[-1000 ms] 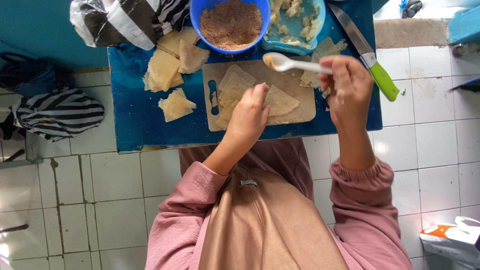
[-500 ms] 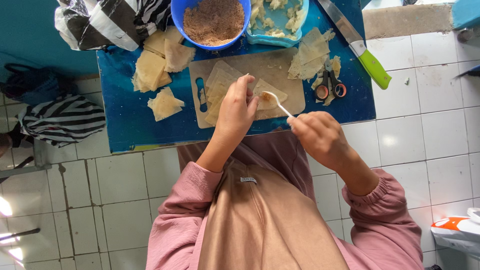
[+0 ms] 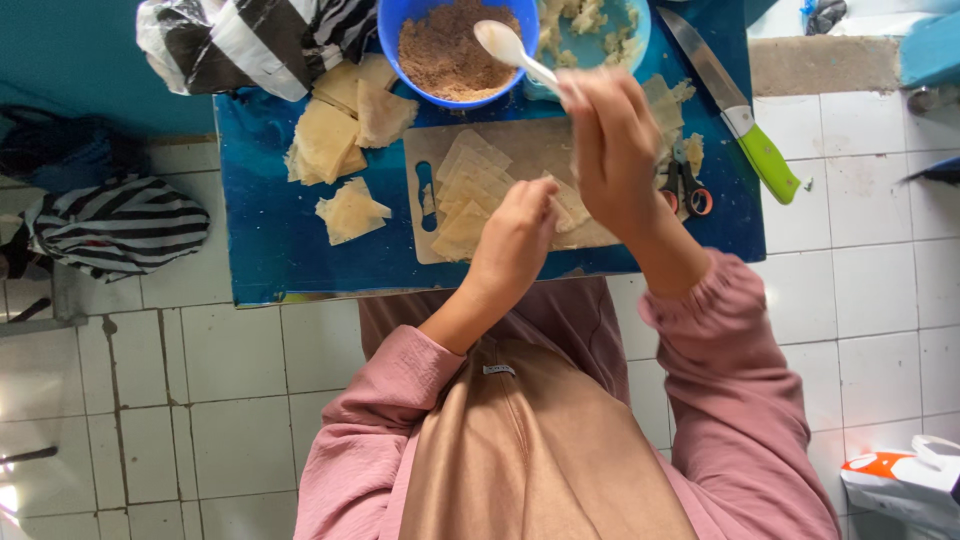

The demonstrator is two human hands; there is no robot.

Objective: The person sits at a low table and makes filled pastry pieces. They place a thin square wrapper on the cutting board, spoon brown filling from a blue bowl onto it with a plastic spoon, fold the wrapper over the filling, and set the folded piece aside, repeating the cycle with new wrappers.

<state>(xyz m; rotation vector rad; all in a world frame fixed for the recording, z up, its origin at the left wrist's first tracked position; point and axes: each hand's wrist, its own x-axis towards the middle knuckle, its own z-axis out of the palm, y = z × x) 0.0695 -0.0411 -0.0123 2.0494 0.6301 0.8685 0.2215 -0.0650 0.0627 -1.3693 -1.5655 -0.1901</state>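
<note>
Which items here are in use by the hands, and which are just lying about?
In use: right hand holding white spoon over blue bowl; left hand on pastry sheets, cutting board.

Lying about: green-handled knife, scissors, striped bag.

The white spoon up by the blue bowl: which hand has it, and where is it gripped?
The right hand grips the white spoon by its handle end, bowl toward the blue bowl.

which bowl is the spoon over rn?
The blue bowl of brown crumbs, left of the teal one. The right hand holds the white spoon above it.
</note>
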